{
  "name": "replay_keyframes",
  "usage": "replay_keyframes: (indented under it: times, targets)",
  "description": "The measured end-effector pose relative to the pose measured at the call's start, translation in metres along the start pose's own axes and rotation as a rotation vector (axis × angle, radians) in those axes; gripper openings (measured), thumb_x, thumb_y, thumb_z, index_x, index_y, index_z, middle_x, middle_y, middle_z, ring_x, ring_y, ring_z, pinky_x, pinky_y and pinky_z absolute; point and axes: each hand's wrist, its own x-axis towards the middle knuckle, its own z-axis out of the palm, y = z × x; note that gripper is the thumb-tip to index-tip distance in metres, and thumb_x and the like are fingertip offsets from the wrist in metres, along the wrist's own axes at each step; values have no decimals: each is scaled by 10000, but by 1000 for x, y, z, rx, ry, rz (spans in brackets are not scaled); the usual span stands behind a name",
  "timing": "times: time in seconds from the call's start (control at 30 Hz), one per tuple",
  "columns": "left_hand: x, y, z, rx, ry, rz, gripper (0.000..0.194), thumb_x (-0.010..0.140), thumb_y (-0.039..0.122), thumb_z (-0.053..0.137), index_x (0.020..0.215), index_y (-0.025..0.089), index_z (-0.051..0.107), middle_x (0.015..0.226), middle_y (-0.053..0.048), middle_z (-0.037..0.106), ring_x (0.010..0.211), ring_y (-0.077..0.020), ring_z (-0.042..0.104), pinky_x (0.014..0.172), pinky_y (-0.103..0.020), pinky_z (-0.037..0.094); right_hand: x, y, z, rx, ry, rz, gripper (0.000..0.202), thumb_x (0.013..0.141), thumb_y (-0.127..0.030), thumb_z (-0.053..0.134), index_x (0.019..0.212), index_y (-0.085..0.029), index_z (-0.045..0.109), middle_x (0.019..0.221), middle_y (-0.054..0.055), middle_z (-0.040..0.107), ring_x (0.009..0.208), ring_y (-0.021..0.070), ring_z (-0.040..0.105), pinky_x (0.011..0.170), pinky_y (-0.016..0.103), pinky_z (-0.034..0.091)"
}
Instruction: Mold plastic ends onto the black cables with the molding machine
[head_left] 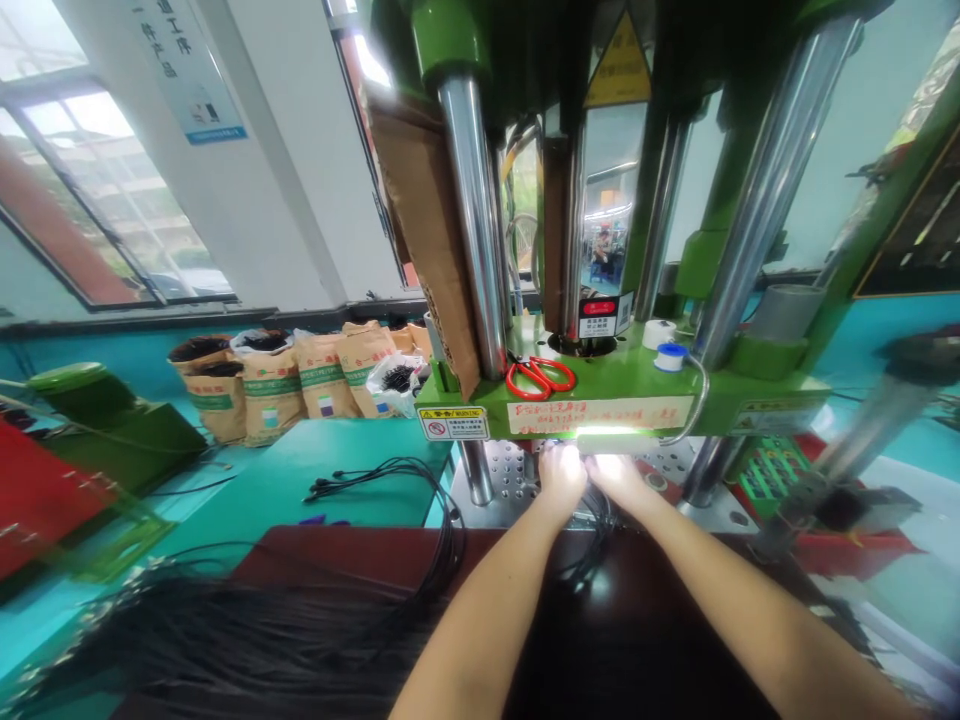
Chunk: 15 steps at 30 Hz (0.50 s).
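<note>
My left hand point(562, 474) and my right hand point(616, 478) are side by side under the front edge of the green press plate point(480, 395), above the perforated metal bed point(510, 470). Bright lamp glare washes out both hands, so their fingers and anything between them cannot be made out. Black cables point(596, 530) hang just below and between the hands, down onto the dark red tabletop point(637, 575). A lit lamp point(619, 441) is fixed right above my hands.
Red-handled scissors point(540, 378) and a blue-and-white spool point(670, 356) lie on the press plate. A large black cable bundle point(247, 640) covers the table's left. Steel columns point(474, 220) rise around the press. Paper sacks point(271, 390) stand behind the green table point(337, 450).
</note>
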Motion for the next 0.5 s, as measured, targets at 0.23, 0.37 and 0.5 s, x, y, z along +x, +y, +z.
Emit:
replay_keyframes:
  times: [0.23,0.37,0.5]
  targets:
    - [4,1,-11,1,22,26,310,822,189,366,1004,123,608,982,-136,625,980,-246,525,887,-390,383,-4,9,-6,29,20,-90,279,889,-175,349,930,-137,622,895,98,648,820,207,582,767,335,424]
    - [2,-13,-20,-26,-49,178,349,859,352,347,1056,178,576,1081,-87,603,1028,-212,509,920,-348,370,-11,22,-12,44,5,-188,310,900,-266,342,1000,-163,617,975,102,645,886,233,576,820,347,401]
    - [0,-28,-23,-41,-140,261,432,832,461,372,1147,204,519,1173,-74,556,1122,-222,452,964,-374,339,-13,29,-14,64,-31,-255,312,879,-352,397,1015,-179,617,997,89,645,918,241,568,844,346,390]
